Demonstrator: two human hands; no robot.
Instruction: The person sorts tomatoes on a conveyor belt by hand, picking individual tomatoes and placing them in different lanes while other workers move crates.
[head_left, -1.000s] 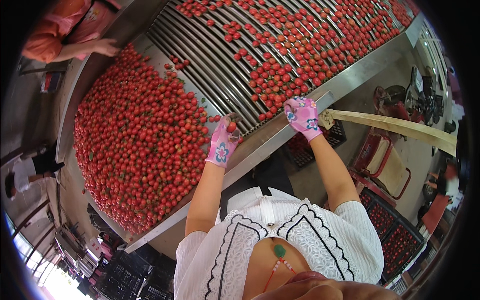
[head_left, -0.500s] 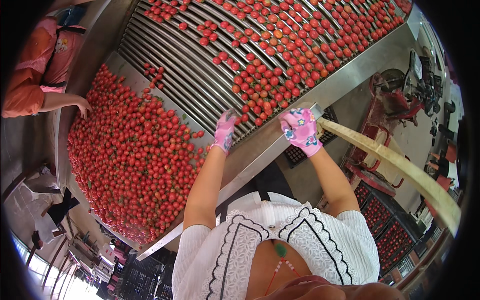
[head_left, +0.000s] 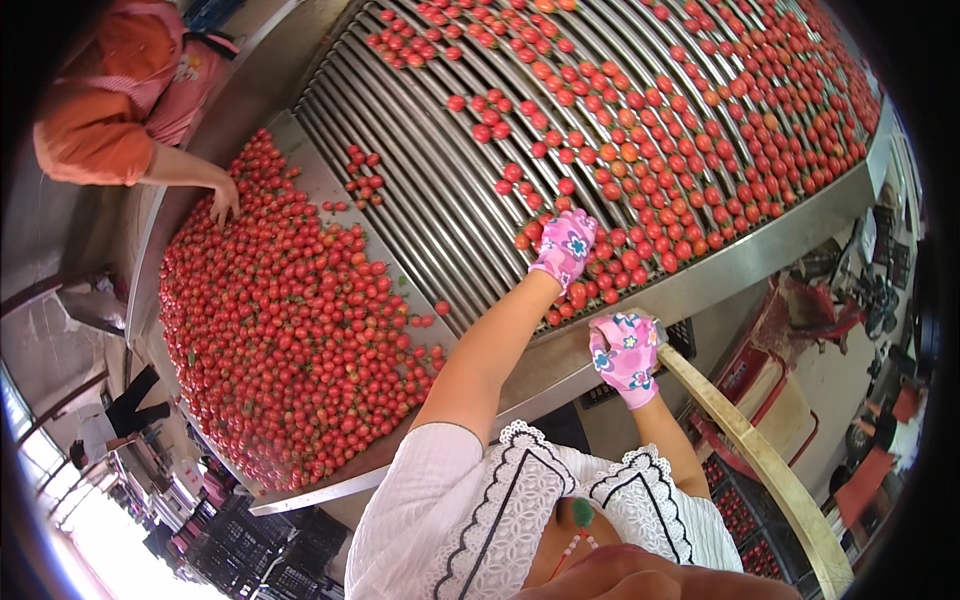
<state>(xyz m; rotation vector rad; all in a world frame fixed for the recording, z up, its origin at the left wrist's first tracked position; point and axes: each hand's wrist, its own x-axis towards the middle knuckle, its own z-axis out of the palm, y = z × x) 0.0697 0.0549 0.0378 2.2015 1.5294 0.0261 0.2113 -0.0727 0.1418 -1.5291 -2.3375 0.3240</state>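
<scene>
My left hand, in a pink flowered glove, reaches over the steel rollers into the near edge of the red cherry tomatoes there. Its fingers bend down among the fruit, and their tips are hidden. At the machine's near steel rail, my right hand wears a matching glove. Its fingers are curled closed, beside the upper end of a pale curved strip; what lies inside them is hidden. To the left, a large heap of cherry tomatoes fills the metal hopper.
Across the hopper at upper left, a co-worker's bare hand touches the heap; the sleeve is orange. Black crates of tomatoes stand on the floor at lower right. A red-framed cart is beyond the strip. Dark crates are stacked at lower left.
My left hand has moved right and farther onto the rollers, from the row's edge into the tomatoes. My right hand stays by the rail. The view has shifted, and the co-worker's hand now dips into the heap.
</scene>
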